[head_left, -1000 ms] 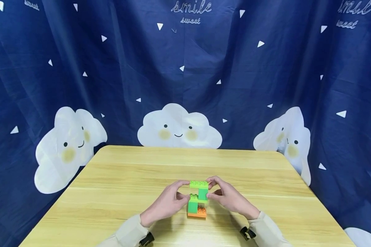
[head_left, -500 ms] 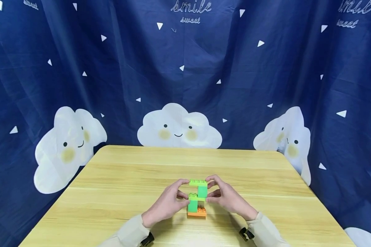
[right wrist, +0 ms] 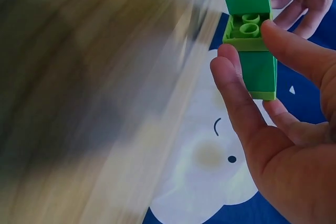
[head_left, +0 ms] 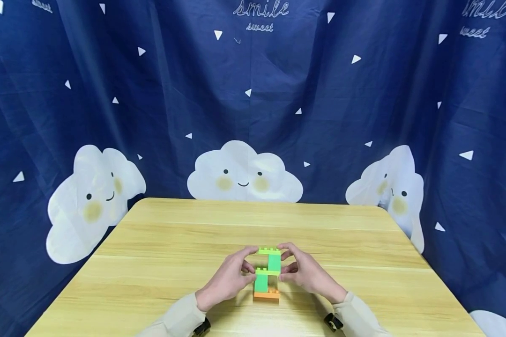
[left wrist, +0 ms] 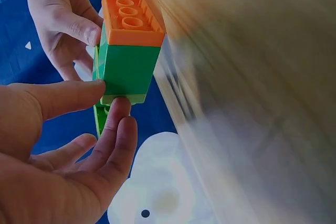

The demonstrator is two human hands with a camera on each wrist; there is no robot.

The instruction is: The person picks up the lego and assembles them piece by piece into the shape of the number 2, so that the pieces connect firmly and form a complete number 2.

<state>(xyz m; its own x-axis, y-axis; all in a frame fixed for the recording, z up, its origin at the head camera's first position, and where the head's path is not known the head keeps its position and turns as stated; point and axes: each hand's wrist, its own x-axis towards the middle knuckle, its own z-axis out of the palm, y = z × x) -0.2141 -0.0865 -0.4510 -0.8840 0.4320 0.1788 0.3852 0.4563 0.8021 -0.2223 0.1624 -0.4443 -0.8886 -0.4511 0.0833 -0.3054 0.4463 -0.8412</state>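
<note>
Both hands hold a stepped tower of toy building blocks between them, raised off the table. Its base is an orange plate (head_left: 266, 295), whose hollow underside shows in the left wrist view. Above it come a green brick (head_left: 261, 283), a light green plate (head_left: 274, 273), a second green brick (head_left: 274, 263) set to the right, and a light green top plate (head_left: 269, 251). My left hand (head_left: 226, 281) pinches the tower's left side, thumb by the lower green brick (left wrist: 131, 69). From the right, my right hand (head_left: 308, 271) grips it, thumb at the middle light green plate (right wrist: 247, 44).
A light wooden table (head_left: 173, 234) lies below the hands. Behind it hangs a dark blue curtain (head_left: 253, 117) with white smiling clouds. Dark straps (head_left: 333, 322) sit at both sleeve cuffs.
The tower has shifted slightly left and tipped, so the tops of its studs show less. Both hands keep their hold and move with it.
</note>
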